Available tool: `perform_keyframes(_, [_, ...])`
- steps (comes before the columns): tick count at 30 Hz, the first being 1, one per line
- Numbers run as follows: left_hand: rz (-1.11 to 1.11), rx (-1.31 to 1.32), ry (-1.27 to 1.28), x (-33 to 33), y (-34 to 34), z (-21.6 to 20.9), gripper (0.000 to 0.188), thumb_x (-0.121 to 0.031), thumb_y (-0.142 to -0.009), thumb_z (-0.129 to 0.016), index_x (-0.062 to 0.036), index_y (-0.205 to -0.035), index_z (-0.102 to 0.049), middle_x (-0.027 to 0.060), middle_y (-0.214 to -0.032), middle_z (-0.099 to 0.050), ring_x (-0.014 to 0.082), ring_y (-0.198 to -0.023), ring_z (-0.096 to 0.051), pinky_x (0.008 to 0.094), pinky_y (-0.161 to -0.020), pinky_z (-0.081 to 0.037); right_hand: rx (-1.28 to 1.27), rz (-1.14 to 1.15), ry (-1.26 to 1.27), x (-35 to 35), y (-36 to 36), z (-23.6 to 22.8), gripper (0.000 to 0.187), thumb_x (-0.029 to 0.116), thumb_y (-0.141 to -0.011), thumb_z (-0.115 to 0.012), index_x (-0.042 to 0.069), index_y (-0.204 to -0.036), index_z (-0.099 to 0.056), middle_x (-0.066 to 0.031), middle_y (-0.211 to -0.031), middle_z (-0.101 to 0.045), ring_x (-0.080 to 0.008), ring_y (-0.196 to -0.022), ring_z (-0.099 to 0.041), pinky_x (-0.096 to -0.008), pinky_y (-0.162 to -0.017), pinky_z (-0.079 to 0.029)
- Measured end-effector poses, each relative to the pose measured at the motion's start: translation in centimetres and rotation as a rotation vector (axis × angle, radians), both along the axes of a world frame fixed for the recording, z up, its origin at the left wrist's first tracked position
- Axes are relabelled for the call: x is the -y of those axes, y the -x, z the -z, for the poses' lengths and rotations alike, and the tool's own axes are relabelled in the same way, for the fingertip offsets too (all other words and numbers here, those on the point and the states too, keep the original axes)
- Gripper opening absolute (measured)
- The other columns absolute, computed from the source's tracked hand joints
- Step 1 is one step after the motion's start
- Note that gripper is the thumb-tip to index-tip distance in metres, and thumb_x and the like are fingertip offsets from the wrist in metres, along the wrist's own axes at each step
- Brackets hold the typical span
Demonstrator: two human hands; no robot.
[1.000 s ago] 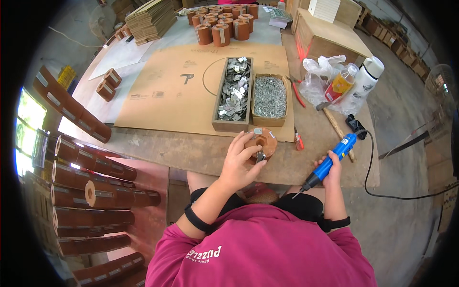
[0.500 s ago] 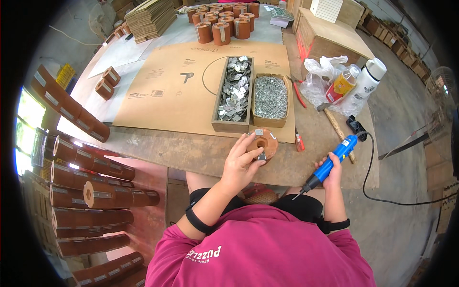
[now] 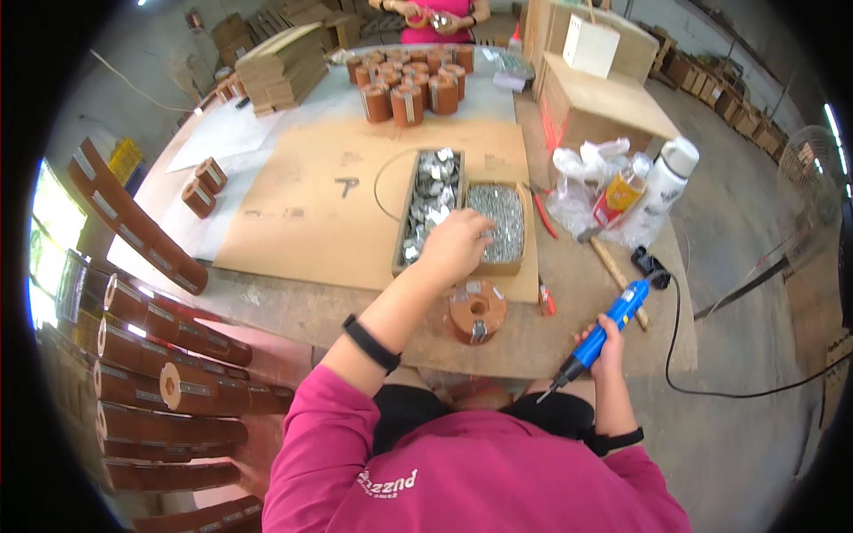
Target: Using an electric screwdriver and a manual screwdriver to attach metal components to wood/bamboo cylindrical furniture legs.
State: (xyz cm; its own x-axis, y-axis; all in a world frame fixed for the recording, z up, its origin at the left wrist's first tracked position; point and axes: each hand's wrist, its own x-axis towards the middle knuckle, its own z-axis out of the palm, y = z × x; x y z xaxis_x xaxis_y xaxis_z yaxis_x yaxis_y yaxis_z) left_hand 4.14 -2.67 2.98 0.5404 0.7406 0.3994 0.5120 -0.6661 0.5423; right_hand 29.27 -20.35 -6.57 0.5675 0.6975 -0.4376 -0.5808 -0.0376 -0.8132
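Observation:
My left hand (image 3: pixel 458 247) reaches over a shallow cardboard tray (image 3: pixel 506 266) of small screws, fingers curled down into it; what it holds is hidden. A longer tray (image 3: pixel 425 209) of metal brackets lies just to its left. A brown cardboard spool (image 3: pixel 477 311) with a metal clip on its rim stands alone at the table's near edge. My right hand (image 3: pixel 607 346) is shut on a blue electric screwdriver (image 3: pixel 604 330), tip pointing down toward my lap, its black cord (image 3: pixel 702 382) trailing right.
More brown spools (image 3: pixel 409 84) cluster at the table's far side, two (image 3: pixel 204 185) at the left. Cardboard boxes (image 3: pixel 591 107), a plastic bag with bottles (image 3: pixel 622 191), a white flask (image 3: pixel 662 182) and a hammer (image 3: pixel 617 275) stand right. Long brown tubes (image 3: pixel 160 355) are stacked left. Another person's hands (image 3: pixel 426 13) work opposite.
My left hand has let go of the spool at the table edge and moved forward to the screw tray. The right hand with the screwdriver has stayed put.

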Motion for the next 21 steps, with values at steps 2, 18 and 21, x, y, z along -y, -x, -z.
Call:
perform_keyframes(2, [0.009, -0.273, -0.085, -3.4, -2.0, 2.3, 0.019, -0.016, -0.071, -0.061, -0.0102, -0.089, -0.062, 0.0076, -0.089, -0.061, 0.0291, -0.088, -0.053, 0.0401, -0.077, -0.043, -0.016, -0.006, -0.013, 0.5, 0.0, 0.5, 0.025, 0.022, -0.073, -0.06, 0.006, -0.084, -0.046, -0.0077, -0.064, -0.05, -0.0194, -0.055, -0.053, -0.0382, -0.054, -0.05])
perform_keyframes(18, [-0.048, -0.408, -0.03, -3.6, -2.8, 2.2, 0.01, -0.012, -0.072, -0.053, -0.0085, -0.08, -0.058, 0.0102, -0.085, -0.061, 0.025, -0.081, -0.058, 0.041, -0.071, -0.039, -0.028, -0.026, -0.061, -0.1, 0.3, 0.0, 0.025, 0.015, -0.073, -0.059, 0.005, -0.088, -0.041, -0.01, -0.064, -0.049, -0.0224, -0.051, -0.053, -0.0395, -0.049, -0.05])
perform_keyframes(21, [-0.013, 0.128, 0.387, -1.9, -1.6, -0.3, 0.008, -0.006, -0.074, -0.059, -0.002, -0.078, -0.054, 0.0061, -0.074, -0.058, 0.0122, -0.067, -0.057, 0.025, -0.061, -0.046, -0.006, -0.026, -0.059, -0.5, 0.2, -0.8, 0.023, 0.019, -0.073, -0.059, 0.005, -0.084, -0.044, -0.009, -0.063, -0.049, -0.0215, -0.052, -0.053, -0.0392, -0.05, -0.049])
